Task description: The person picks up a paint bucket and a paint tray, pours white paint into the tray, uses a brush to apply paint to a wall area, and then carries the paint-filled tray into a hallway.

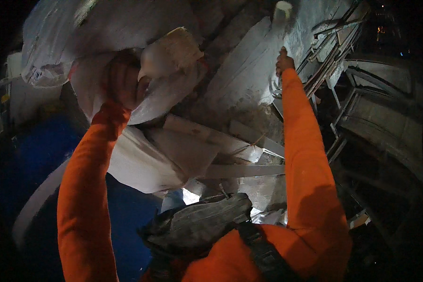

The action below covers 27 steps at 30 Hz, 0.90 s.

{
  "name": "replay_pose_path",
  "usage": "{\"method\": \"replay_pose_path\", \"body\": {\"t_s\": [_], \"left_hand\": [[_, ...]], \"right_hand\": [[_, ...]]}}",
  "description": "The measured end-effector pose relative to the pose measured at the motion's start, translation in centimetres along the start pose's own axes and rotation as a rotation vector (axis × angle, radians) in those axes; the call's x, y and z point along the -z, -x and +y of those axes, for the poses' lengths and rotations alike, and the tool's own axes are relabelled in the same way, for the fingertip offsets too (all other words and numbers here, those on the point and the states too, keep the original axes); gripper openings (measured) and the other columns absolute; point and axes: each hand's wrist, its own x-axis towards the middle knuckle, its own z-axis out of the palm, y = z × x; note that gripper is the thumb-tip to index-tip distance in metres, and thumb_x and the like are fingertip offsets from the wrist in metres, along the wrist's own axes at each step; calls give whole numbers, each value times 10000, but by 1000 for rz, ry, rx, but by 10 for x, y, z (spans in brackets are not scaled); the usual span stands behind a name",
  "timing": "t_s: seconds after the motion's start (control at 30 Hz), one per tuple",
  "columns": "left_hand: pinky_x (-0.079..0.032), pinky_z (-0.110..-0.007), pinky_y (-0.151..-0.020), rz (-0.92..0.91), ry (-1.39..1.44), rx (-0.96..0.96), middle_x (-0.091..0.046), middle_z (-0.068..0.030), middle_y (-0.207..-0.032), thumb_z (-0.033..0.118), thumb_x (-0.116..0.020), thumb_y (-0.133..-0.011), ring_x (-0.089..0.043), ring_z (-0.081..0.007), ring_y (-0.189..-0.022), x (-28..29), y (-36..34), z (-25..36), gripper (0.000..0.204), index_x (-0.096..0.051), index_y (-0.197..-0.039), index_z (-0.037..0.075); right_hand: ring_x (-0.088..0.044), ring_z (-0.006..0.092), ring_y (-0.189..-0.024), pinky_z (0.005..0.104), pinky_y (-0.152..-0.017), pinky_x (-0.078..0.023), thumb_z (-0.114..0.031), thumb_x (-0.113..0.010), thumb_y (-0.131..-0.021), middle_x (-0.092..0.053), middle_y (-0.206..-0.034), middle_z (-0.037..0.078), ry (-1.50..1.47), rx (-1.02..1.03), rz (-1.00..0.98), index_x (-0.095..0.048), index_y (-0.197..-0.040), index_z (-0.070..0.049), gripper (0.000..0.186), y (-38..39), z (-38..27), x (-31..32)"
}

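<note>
Left hand [123, 81] at a pale sack [162, 97], right hand [285, 63] stretched forward
In this shadow (orange sleeves [306, 136] aside) I cannot tell whether either grip is closed.

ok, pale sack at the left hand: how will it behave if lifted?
Likely floppy: the pale sack is creased and folded around the left hand. Probably apt to sag rather than roll, given its slack, uneven outline. Weight unclear; any contents are hidden.
</note>
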Motion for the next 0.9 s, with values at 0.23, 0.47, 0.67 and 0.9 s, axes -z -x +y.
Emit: {"method": "replay_pose_path", "body": {"t_s": [0.23,0.47,0.67,0.9], "left_hand": [[-359,-510,-909,-6,44,23,-501,-224,-1119,391,-498,-871,-469,-421,-1030,3,2,-2,453,-519,-1100,0],[-347,-507,-917,-66,-13,63,-500,-227,-1132,380,-468,-889,-463,-420,-1047,10,-1,5,461,-499,-1123,-15],[-364,-505,-893,-3,60,32,-512,-212,-1087,346,-517,-862,-479,-401,-1008,3,4,-2,420,-518,-1083,-11],[-355,-507,-912,-1,135,27,-499,-240,-1087,320,-548,-854,-469,-414,-1015,15,2,-1,433,-506,-1081,-46]], "right_hand": [[-598,384,-907,459,-828,-439,-534,-361,-900,-622,-891,236,411,138,-18,-584,-994,46,628,98,102,27],[-610,388,-864,462,-741,-489,-231,-543,-808,-618,-983,234,1126,1132,-189,-575,-1090,-8,361,167,244,-48],[-619,334,-763,434,-647,-499,-290,-528,-835,-630,-878,203,1161,1088,-90,-595,-1026,-5,349,138,166,-79],[-618,385,-872,432,-705,-480,-517,-464,-880,-611,-1023,249,389,-116,-154,-508,-1124,84,650,27,65,-82]]}}
